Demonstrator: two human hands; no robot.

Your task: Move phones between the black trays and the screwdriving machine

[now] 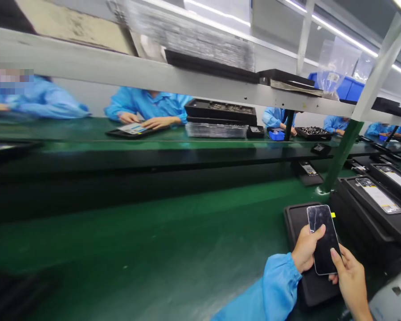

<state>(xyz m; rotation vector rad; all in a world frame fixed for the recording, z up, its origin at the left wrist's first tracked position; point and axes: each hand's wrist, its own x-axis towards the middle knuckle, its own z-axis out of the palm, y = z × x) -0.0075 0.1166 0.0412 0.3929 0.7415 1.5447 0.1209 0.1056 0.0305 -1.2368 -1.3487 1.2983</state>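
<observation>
A smartphone point(325, 249) with a dark glossy screen and a light frame is held up between both my hands, screen toward me. My left hand point(305, 247) grips its left edge, the thumb lying on the glass. On the lower right edge my right hand point(351, 272) is closed, its thumb on the screen and fingers behind. A small yellow tab point(333, 215) sticks out at the phone's upper right side. Beneath the phone lies a black foam tray point(316, 290), partly hidden by my hands.
Stacked black trays point(364, 218) bearing an opened phone body point(379, 196) stand to the right. A slanting green-and-white post point(344, 154) rises behind them. Overhead runs a white shelf rail point(147, 78). Across the green bench point(147, 249), people in blue sleeves point(177, 107) work.
</observation>
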